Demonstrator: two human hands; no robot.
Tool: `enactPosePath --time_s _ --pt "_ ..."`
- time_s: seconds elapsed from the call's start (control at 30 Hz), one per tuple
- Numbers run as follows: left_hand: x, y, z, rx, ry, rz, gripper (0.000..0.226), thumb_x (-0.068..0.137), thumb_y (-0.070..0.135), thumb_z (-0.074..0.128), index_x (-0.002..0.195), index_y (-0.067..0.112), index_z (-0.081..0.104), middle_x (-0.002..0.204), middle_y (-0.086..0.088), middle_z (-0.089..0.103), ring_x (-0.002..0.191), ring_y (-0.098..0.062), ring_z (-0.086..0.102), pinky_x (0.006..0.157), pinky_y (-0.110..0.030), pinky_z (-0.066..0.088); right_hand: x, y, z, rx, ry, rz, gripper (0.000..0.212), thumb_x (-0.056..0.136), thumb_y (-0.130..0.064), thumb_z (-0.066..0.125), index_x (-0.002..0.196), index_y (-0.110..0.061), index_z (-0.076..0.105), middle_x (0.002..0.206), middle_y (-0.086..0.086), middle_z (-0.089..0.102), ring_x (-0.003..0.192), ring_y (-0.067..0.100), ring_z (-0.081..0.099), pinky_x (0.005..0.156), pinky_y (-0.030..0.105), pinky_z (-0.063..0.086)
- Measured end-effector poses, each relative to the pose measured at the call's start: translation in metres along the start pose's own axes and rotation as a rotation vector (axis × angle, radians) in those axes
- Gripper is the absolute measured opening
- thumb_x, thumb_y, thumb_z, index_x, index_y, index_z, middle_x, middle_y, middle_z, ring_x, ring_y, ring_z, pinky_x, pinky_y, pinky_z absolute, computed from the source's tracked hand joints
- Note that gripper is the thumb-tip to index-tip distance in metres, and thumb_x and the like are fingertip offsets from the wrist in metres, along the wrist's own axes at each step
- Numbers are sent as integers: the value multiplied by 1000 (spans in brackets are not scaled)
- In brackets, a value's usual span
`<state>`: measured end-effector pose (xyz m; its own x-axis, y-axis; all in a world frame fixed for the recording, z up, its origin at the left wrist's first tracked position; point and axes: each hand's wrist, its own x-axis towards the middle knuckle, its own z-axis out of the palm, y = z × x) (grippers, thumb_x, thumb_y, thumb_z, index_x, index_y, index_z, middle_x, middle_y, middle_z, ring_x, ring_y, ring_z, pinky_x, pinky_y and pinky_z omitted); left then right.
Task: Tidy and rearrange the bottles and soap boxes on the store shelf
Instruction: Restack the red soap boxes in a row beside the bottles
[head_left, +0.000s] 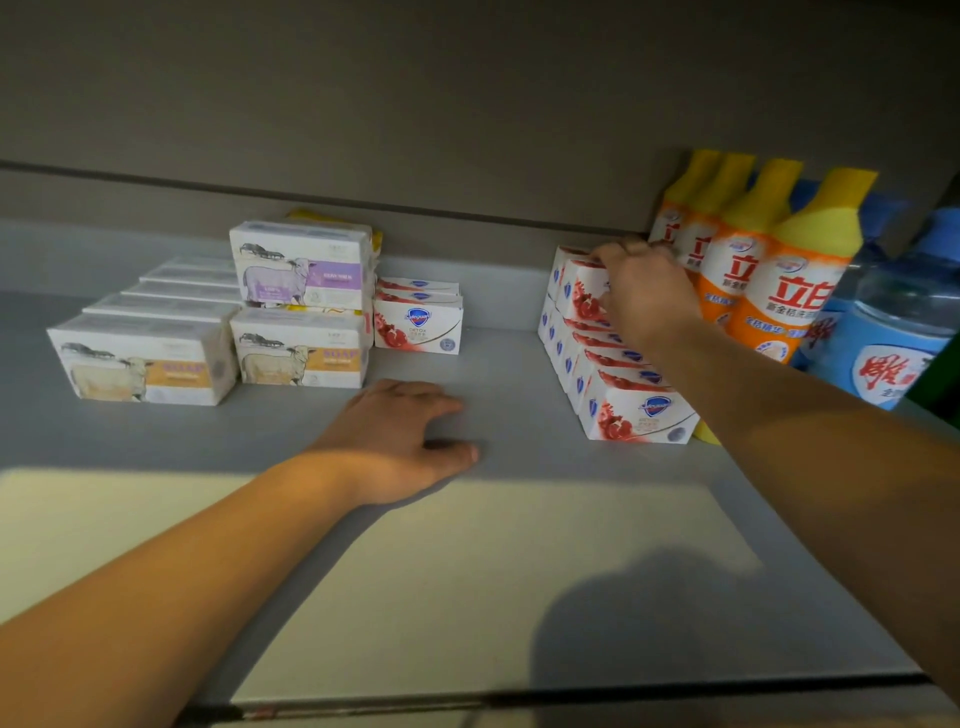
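Two hands: right hand (641, 291) fingers curled gripping top soap box (584, 291); left hand (400, 436) fingers relaxed, resting on shelf (519, 545).

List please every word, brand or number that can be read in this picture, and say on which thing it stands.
"SOAP": front sheep soap box and the box beside it.
"DETOX": white pomegranate soap box; its shield logo is too blurred.
"立白": orange bottles with yellow caps; smaller lines unreadable.
"雕": blue bottle; partly cut off.
Purple sheep box: text too blurred.

A shop: shelf (467, 519) stocked with rowed soap boxes (636, 410), bottles (795, 291).
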<state>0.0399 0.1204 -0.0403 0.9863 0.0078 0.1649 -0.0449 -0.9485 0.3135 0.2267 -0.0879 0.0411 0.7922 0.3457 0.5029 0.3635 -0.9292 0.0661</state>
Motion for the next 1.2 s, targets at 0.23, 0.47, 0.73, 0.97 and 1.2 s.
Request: enactPosePath --time_s 0.23,0.47,0.73,0.97,1.2 --pt "1 -2 1 -15 3 4 69 79 68 55 140 38 44 151 12 36 140 -12 26 115 -25 18 12 1 13 -1 39 25 56 87 -17 70 139 -21 48 139 10 53 127 39 48 109 53 37" --pt "-1 0 0 -40 13 -2 80 65 71 41 138 40 45 150 14 38 139 -10 26 114 -22 17 10 2 14 2 27 20 58 88 -21 70 141 -23 45 142 9 51 130 38 46 110 52 35" --pt "-1 1 -2 -63 -9 -6 79 67 69 43 137 34 49 148 12 42 138 -11 32 109 -17 18 -2 -6 -23 -16 -78 -57 50 92 -34 63 137 -20 49 136 8 57 117 34 58 103 46 46" --pt "-6 -4 -18 -513 161 -163 28 85 28 68 113 23 67 114 7 68 106 -6 62 96 -19 42 -30 -70 -30 497 55 -220 32 87 -22 62 119 -17 64 118 5 64 108 22 60 93 29 44" --pt "-4 -22 -28 -833 448 -339 23 74 28 64 94 20 70 82 2 70 81 -15 64 90 -40 52 -14 -132 36 492 -183 -184 61 88 -29 62 145 -20 41 146 6 41 131 29 40 108 37 37"
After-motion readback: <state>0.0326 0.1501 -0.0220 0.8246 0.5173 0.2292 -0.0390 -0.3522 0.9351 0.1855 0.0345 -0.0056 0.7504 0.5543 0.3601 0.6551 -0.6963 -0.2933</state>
